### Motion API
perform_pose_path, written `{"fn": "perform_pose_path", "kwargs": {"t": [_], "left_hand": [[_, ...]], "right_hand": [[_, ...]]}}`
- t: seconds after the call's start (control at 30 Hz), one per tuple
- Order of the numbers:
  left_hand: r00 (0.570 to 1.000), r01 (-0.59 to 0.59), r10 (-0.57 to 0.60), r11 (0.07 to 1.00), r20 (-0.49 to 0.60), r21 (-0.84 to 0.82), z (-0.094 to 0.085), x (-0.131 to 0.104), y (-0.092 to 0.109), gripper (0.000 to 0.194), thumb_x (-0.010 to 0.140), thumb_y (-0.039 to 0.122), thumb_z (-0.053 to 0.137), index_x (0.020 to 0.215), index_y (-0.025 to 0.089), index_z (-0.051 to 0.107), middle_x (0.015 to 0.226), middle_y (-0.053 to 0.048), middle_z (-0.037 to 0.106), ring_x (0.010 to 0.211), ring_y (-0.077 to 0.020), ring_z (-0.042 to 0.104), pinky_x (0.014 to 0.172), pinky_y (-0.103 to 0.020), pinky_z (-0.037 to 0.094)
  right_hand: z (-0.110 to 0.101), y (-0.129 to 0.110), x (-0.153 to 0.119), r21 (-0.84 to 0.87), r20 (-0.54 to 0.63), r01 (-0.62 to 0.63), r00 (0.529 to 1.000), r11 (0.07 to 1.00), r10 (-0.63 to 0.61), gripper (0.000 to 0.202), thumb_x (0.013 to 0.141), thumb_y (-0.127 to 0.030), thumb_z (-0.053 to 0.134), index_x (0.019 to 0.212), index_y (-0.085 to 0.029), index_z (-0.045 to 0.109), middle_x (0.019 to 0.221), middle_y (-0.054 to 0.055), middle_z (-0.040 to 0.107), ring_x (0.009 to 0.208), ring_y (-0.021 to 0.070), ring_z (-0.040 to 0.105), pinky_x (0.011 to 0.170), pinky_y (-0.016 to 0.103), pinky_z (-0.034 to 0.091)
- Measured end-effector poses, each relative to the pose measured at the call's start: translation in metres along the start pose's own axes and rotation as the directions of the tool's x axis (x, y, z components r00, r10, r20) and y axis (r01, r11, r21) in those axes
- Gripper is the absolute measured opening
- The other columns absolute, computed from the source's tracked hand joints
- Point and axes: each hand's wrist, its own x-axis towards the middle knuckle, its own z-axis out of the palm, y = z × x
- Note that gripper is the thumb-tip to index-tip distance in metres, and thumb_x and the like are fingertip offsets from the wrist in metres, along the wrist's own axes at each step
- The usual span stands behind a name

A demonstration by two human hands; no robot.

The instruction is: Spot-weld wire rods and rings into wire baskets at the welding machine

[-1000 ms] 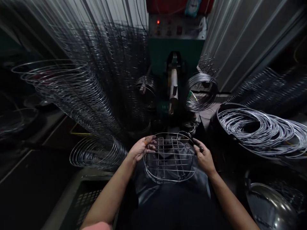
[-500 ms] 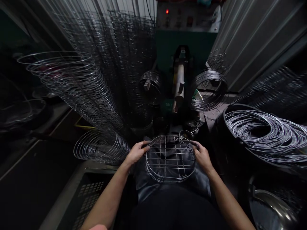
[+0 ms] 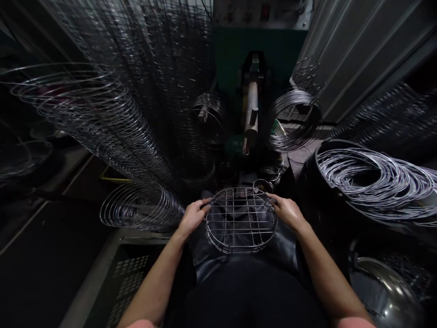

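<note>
In the head view, the left hand (image 3: 192, 219) pinches the upper left side of a round wire rack (image 3: 234, 222) between thumb and fingers. The right hand (image 3: 289, 212) has its fingertips on the upper right side of the rim; its thumb is partly hidden, so I cannot tell how closely it pinches. The rack is between the hands, above the dark apron (image 3: 205, 269), with its grid facing up. I cannot tell if it touches the apron.

What has just changed is mainly the hold. One second earlier, the left fingers reached further over the grid, and the rims looked more apart; now the fingers are at the edge and the rims look better lined up. This suggests to me that the rack is held more evenly from both sides.

Compared with the earlier frames, the view is also lower: the red light of the green machine (image 3: 225, 54) is no longer seen. The stacked wire rings (image 3: 129, 132) on the left, the wire coils (image 3: 392, 182) on the right and the crate (image 3: 143, 235) near the left forearm are again visible.
</note>
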Motion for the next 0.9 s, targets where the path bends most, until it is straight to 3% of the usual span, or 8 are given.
{"fn": "perform_pose_path", "kwargs": {"t": [0.1, 0.2, 0.4, 0.5, 0.63, 0.7, 0.8, 0.9], "left_hand": [[1.0, -0.021, 0.021, 0.996, 0.001, 0.084, -0.002, 0.0, 0.003, 0.039, 0.077, 0.026, 0.056, 0.113, 0.013, 0.063, 0.111, -0.01, 0.067, 0.092, -0.0232, 0.065, 0.076, -0.033, 0.053], [0.997, -0.077, 0.081, 0.982, -0.016, 0.175, -0.004, 0.001, 0.001, 0.037, 0.076, 0.027, 0.058, 0.11, 0.014, 0.066, 0.114, -0.009, 0.066, 0.11, -0.0247, 0.058, 0.099, -0.036, 0.041], [0.993, -0.115, 0.113, 0.982, 0.02, 0.147, -0.003, -0.004, -0.009, 0.045, 0.078, 0.036, 0.056, 0.117, 0.014, 0.062, 0.123, -0.01, 0.06, 0.12, -0.0249, 0.05, 0.107, -0.036, 0.032], [0.981, -0.145, 0.135, 0.987, 0.139, 0.063, -0.008, -0.013, -0.01, 0.055, 0.077, 0.044, 0.059, 0.124, 0.016, 0.056, 0.124, -0.008, 0.06, 0.123, -0.0233, 0.047, 0.107, -0.034, 0.03], [0.935, -0.115, 0.105, 0.993, 0.338, 0.009, -0.017, -0.026, -0.014, 0.085, 0.071, 0.043, 0.068, 0.142, 0.019, 0.027, 0.103, -0.003, 0.066, 0.106, -0.0207, 0.057, 0.102, -0.035, 0.036], [0.928, -0.097, 0.104, 0.995, 0.358, -0.038, -0.015, -0.031, -0.02, 0.097, 0.069, 0.04, 0.07, 0.146, 0.019, 0.014, 0.102, -0.004, 0.065, 0.104, -0.0206, 0.057, 0.102, -0.036, 0.034], [0.936, -0.097, 0.131, 0.988, 0.328, -0.119, -0.003, -0.034, -0.035, 0.105, 0.067, 0.04, 0.072, 0.146, 0.02, 0.006, 0.102, -0.006, 0.064, 0.105, -0.0222, 0.056, 0.106, -0.038, 0.029], [0.964, -0.062, 0.112, 0.977, 0.24, -0.205, 0.013, -0.035, -0.051, 0.114, 0.062, 0.044, 0.075, 0.146, 0.022, 0.002, 0.095, -0.004, 0.064, 0.099, -0.0226, 0.058, 0.103, -0.037, 0.032]], "right_hand": [[-0.003, 0.004, 0.0, 0.019, 0.072, 0.054, 0.996, 0.998, -0.055, 0.039, 0.089, -0.037, 0.047, 0.127, -0.029, 0.054, 0.105, 0.006, 0.07, 0.096, 0.0267, 0.066, 0.077, 0.033, 0.049], [0.001, 0.013, 0.0, 0.14, 0.102, 0.114, 0.986, 0.984, -0.128, 0.046, 0.085, -0.035, 0.056, 0.13, -0.027, 0.051, 0.113, 0.006, 0.067, 0.105, 0.0266, 0.062, 0.085, 0.034, 0.048], [0.012, 0.026, 0.001, 0.519, 0.021, 0.135, 0.985, 0.844, -0.171, 0.053, 0.069, -0.03, 0.071, 0.121, -0.028, 0.06, 0.113, 0.001, 0.067, 0.108, 0.028, 0.06, 0.094, 0.039, 0.046], [0.015, 0.027, -0.005, 0.668, 0.028, 0.087, 0.99, 0.739, -0.141, 0.06, 0.062, -0.031, 0.076, 0.12, -0.028, 0.061, 0.115, 0.001, 0.066, 0.111, 0.0283, 0.058, 0.098, 0.042, 0.043], [0.019, 0.03, -0.019, 0.776, 0.056, 0.02, 0.993, 0.631, -0.1, 0.055, 0.064, -0.037, 0.073, 0.117, -0.024, 0.063, 0.119, 0.002, 0.064, 0.113, 0.0257, 0.056, 0.101, 0.042, 0.04], [0.017, 0.035, -0.019, 0.783, 0.039, 0.0, 0.998, 0.622, -0.049, 0.045, 0.07, -0.041, 0.067, 0.11, -0.021, 0.067, 0.111, 0.005, 0.067, 0.106, 0.0243, 0.06, 0.095, 0.04, 0.045], [0.005, 0.048, 0.003, 0.791, -0.089, -0.002, 0.989, 0.612, 0.118, 0.042, 0.072, -0.044, 0.063, 0.103, -0.016, 0.069, 0.087, 0.006, 0.071, 0.081, 0.0205, 0.065, 0.074, 0.033, 0.052], [-0.018, 0.065, 0.052, 0.841, -0.254, 0.023, 0.9, 0.541, 0.356, 0.044, 0.07, -0.044, 0.064, 0.099, -0.011, 0.068, 0.058, 0.001, 0.062, 0.051, 0.0136, 0.055, 0.05, 0.025, 0.047]]}}
